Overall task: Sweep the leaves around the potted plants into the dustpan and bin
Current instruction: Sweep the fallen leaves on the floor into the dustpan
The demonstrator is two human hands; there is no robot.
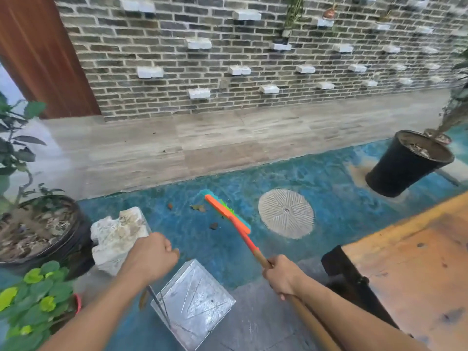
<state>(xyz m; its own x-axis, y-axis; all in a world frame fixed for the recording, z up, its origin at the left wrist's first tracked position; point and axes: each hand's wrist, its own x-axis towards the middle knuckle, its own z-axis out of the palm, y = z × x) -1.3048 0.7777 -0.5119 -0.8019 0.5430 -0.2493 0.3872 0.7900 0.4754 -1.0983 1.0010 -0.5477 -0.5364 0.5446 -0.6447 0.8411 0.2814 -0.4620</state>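
Note:
My right hand [281, 276] grips the wooden handle of a broom whose orange head with green and blue bristles [228, 214] rests on the blue floor. A few brown leaves [198, 207] lie just left of the bristles, one more leaf [214, 225] a little nearer to me. My left hand [152, 257] grips the thin metal handle of a square metal dustpan [192, 304], which stands on the floor below it, nearer to me than the leaves.
A large black pot [63, 239] with a plant stands at left, a white stone block [116, 236] beside it. Green leafy plant [33, 302] at bottom left. Another black pot [405, 165] at right. A round drain cover [286, 212], a wooden table [410, 269] at right, brick wall behind.

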